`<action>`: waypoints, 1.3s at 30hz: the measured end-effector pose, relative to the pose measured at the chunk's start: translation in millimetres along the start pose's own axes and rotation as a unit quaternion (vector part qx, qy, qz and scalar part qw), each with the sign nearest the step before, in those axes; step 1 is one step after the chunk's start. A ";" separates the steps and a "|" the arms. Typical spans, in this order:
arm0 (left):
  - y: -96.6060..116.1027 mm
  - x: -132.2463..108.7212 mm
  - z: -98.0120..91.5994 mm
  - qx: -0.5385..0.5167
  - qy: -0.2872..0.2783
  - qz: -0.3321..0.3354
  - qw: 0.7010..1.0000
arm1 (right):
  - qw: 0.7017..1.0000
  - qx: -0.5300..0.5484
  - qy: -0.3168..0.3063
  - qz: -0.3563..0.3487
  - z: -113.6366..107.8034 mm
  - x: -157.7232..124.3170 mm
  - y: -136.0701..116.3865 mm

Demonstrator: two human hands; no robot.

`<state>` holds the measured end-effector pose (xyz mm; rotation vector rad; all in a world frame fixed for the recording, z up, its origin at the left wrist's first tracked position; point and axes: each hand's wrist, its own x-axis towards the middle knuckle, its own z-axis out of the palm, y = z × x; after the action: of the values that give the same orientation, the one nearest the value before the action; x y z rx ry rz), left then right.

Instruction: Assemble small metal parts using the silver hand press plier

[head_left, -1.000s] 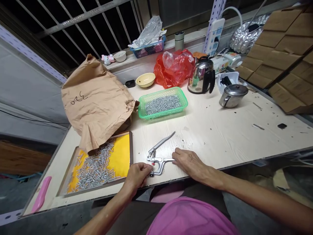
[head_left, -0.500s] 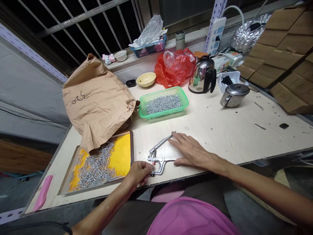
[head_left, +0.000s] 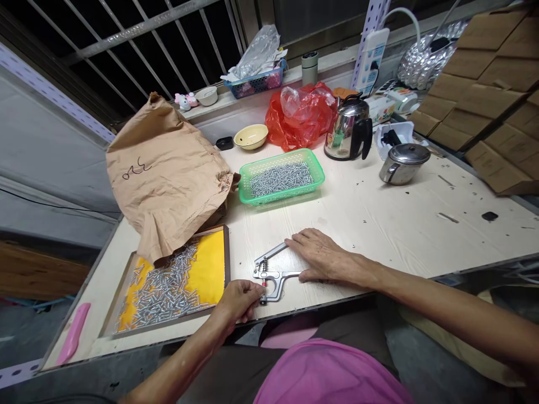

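Observation:
A pair of silver snap-fastener pliers point(head_left: 275, 275) lies on the table near the front edge, with a spring and a red part at its jaw. My right hand point(head_left: 322, 255) spans its two handles, fingers on the upper one and thumb at the lower one. At the jaw, the fingertips of my left hand point(head_left: 242, 297) are pinched together; whatever sits between them is too small to make out. Left of that hand, small silver metal pins point(head_left: 164, 292) lie heaped in a shallow tray point(head_left: 227, 255) with a yellow bottom. More such pieces fill a green basket point(head_left: 280, 196).
A large brown paper bag point(head_left: 168, 174) leans over the tray's back edge. Farther back stand a cream bowl point(head_left: 251, 137), a red plastic bag point(head_left: 295, 120), a kettle point(head_left: 347, 132) and a lidded metal pot point(head_left: 404, 164). A pink handle point(head_left: 74, 334) lies at the left corner.
My right fingers have pressed the upper handle down toward the lower one, so the pliers' handles are closer together. My left hand stays at the jaw.

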<state>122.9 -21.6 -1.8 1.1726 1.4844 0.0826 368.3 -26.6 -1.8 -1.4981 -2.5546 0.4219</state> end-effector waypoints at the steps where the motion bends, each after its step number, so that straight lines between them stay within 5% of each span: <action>1: -0.4 -0.7 -0.1 0.002 0.001 0.002 1.000 | 1.000 0.001 0.001 0.001 -0.7 -0.5 -1.0; 26: -2.2 -1.3 -5.0 0.004 -0.050 -0.008 0.999 | 0.995 0.089 0.037 -0.021 10.4 -8.2 14.2; 39: -6.9 -1.2 -2.4 0.029 -0.036 -0.015 0.999 | 0.997 0.057 0.042 -0.014 6.5 -20.4 -4.2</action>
<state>116.7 -24.5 -4.6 1.1872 1.4485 -0.0237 373.1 -47.4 -6.4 -1.4098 -2.4400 0.4816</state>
